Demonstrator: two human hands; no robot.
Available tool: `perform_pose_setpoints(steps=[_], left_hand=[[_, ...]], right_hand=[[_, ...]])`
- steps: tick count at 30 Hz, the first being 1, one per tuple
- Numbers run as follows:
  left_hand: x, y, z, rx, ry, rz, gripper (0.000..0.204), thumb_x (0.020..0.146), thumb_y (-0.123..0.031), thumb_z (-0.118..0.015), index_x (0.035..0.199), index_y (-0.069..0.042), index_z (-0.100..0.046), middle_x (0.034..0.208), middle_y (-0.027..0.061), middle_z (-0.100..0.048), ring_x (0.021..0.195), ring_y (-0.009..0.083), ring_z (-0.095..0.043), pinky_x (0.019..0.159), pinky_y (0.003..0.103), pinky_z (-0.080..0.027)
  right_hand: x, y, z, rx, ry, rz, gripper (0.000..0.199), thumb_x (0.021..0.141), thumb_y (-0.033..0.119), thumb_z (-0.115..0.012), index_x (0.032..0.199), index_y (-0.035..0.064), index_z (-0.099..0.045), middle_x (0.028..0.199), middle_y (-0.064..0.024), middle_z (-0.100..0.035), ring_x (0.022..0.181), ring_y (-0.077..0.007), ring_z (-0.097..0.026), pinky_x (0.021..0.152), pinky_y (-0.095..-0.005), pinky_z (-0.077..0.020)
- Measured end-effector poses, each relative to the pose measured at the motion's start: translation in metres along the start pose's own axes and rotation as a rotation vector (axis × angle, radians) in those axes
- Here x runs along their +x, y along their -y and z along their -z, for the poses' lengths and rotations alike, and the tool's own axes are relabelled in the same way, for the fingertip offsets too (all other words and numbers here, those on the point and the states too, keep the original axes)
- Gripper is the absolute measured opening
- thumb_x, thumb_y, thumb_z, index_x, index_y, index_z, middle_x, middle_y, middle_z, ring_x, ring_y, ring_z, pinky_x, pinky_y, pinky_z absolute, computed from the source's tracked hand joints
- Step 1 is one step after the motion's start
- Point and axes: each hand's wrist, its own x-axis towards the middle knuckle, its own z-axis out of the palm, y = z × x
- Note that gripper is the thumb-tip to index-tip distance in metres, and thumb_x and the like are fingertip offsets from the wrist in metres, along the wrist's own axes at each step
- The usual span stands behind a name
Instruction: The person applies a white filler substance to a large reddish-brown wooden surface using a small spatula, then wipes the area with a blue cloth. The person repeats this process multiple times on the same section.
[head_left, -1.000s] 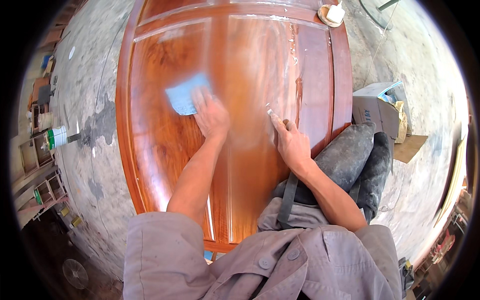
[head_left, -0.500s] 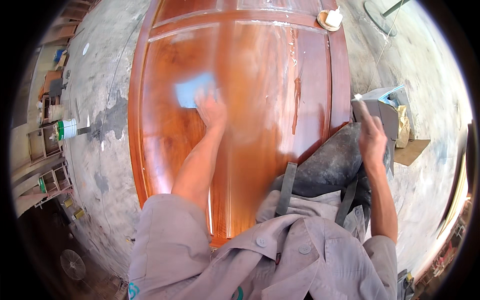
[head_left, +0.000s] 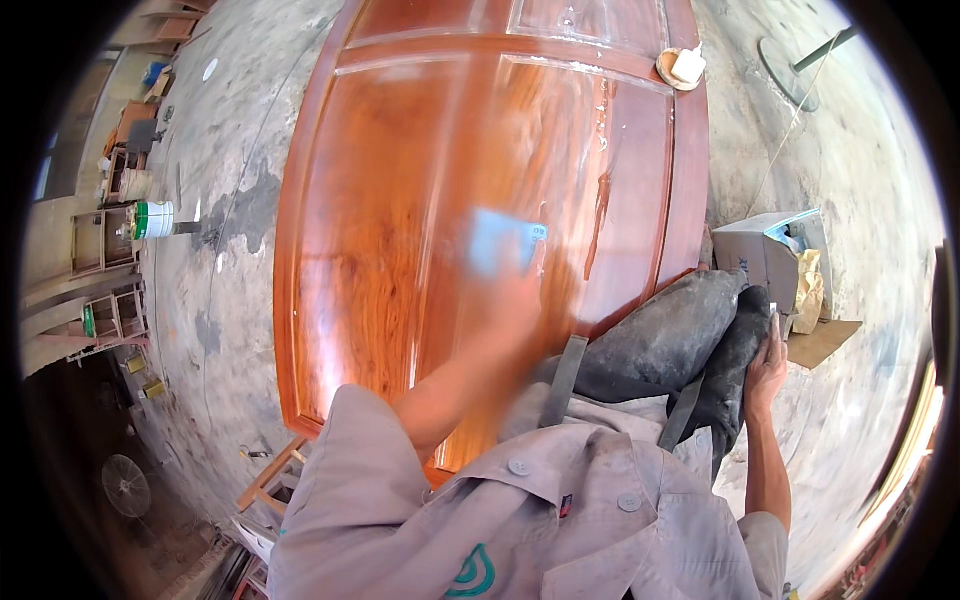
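A large glossy reddish wooden door (head_left: 380, 200) lies flat in front of me. My left hand (head_left: 510, 290), blurred by motion, presses a light blue sheet (head_left: 500, 240) onto the door's middle panel. My right hand (head_left: 765, 365) hangs off the door at my right side, against the dark apron (head_left: 670, 340) over my leg, and seems to pinch a small pale object. Pale streaks (head_left: 600, 110) of liquid show on the right panel.
A small dish with a white lump (head_left: 682, 67) sits on the door's far right corner. A cardboard box (head_left: 765, 255) stands on the concrete floor at right. A white bucket with a green band (head_left: 150, 220) and wooden shelves are at left, a fan (head_left: 125, 487) at lower left.
My left hand and the blue sheet have slid rightward across the panel. My right hand left the door surface and dropped to my right side beside the apron.
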Motion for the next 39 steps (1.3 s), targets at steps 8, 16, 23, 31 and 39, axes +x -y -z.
perform_pose_setpoints(steps=[8, 16, 23, 31, 39], left_hand=[[0.012, -0.009, -0.018, -0.040, -0.017, 0.030, 0.062, 0.096, 0.005, -0.052, 0.157, -0.006, -0.050, 0.164, 0.0430, -0.021, 0.154, 0.0605, -0.020, 0.124, 0.060, -0.030], [0.011, -0.004, -0.020, 0.038, 0.016, 0.000, 0.059, 0.098, 0.004, -0.053, 0.157, -0.004, -0.049, 0.164, 0.0449, -0.016, 0.154, 0.0607, -0.018, 0.126, 0.060, -0.025], [0.031, -0.011, -0.009, 0.018, 0.015, -0.007, 0.059, 0.099, 0.004, -0.051, 0.158, -0.003, -0.048, 0.165, 0.0460, -0.013, 0.155, 0.0604, -0.014, 0.127, 0.058, -0.024], [0.023, -0.006, -0.013, 0.039, 0.060, 0.012, 0.061, 0.098, 0.006, -0.051, 0.158, -0.004, -0.048, 0.164, 0.0463, -0.013, 0.155, 0.0605, -0.015, 0.127, 0.056, -0.025], [-0.035, 0.020, -0.044, 0.056, -0.008, 0.091, 0.062, 0.096, 0.010, -0.047, 0.156, -0.003, -0.050, 0.163, 0.0469, -0.014, 0.154, 0.0614, -0.015, 0.127, 0.058, -0.023]], right_hand=[[0.012, -0.001, 0.006, -0.017, 0.086, -0.111, 0.047, 0.108, 0.007, -0.054, 0.154, 0.0146, -0.056, 0.122, -0.0196, -0.070, 0.105, -0.0401, -0.068, 0.088, -0.0466, -0.0531], [0.014, 0.002, 0.003, -0.055, 0.033, -0.069, 0.050, 0.108, 0.009, -0.053, 0.156, 0.0200, -0.054, 0.111, -0.0194, -0.068, 0.097, -0.0408, -0.066, 0.084, -0.0479, -0.0528], [0.017, 0.006, 0.004, -0.042, 0.056, -0.059, 0.050, 0.108, 0.008, -0.053, 0.156, 0.0199, -0.053, 0.113, -0.0186, -0.069, 0.098, -0.0410, -0.067, 0.084, -0.0468, -0.0536], [0.018, 0.009, 0.003, -0.029, 0.054, -0.084, 0.050, 0.107, 0.009, -0.053, 0.156, 0.0207, -0.053, 0.114, -0.0184, -0.069, 0.099, -0.0407, -0.067, 0.084, -0.0471, -0.0536], [0.022, 0.020, 0.001, -0.042, 0.080, -0.080, 0.051, 0.107, 0.008, -0.054, 0.157, 0.0205, -0.053, 0.118, -0.0180, -0.069, 0.103, -0.0397, -0.067, 0.086, -0.0462, -0.0539]])
